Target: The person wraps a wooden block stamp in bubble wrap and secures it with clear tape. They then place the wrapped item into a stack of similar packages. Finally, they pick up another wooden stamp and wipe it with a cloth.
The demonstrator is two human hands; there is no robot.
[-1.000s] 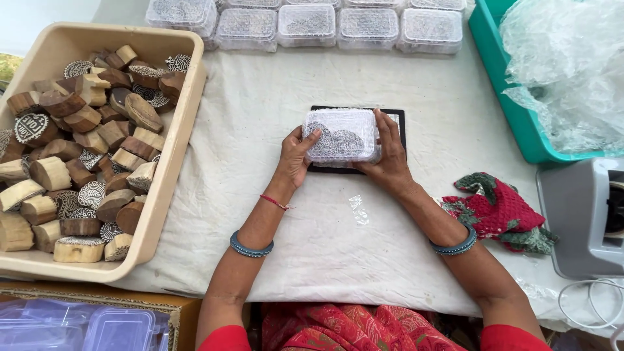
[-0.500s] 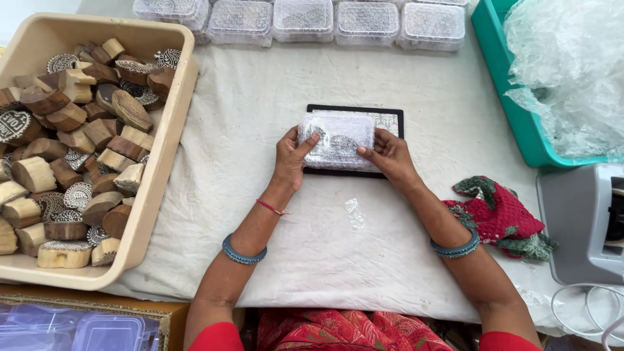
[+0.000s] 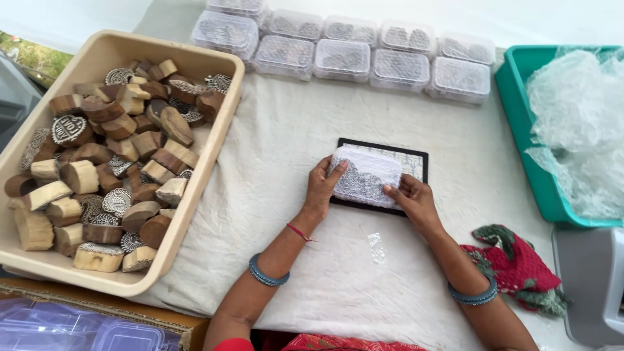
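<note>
Both of my hands hold a white foam-net wrapped bundle point(image 3: 365, 175) with a patterned block showing through it. My left hand point(image 3: 323, 187) grips its left end and my right hand point(image 3: 411, 198) grips its lower right corner. The bundle rests over a black-framed flat tray point(image 3: 418, 158) lying on the white cloth point(image 3: 286, 143). A small clear scrap of plastic point(image 3: 376, 247) lies on the cloth just below my hands.
A beige tub point(image 3: 195, 188) on the left is full of carved wooden stamp blocks. Several clear lidded boxes point(image 3: 341, 60) line the far edge. A teal bin point(image 3: 520, 130) of foam netting stands right, a red patterned cloth point(image 3: 510, 263) and a grey machine point(image 3: 595, 286) below it.
The camera has shifted, so the scene sits further right and lower. My hands have turned the wrapped bundle slightly and pressed the netting around it.
</note>
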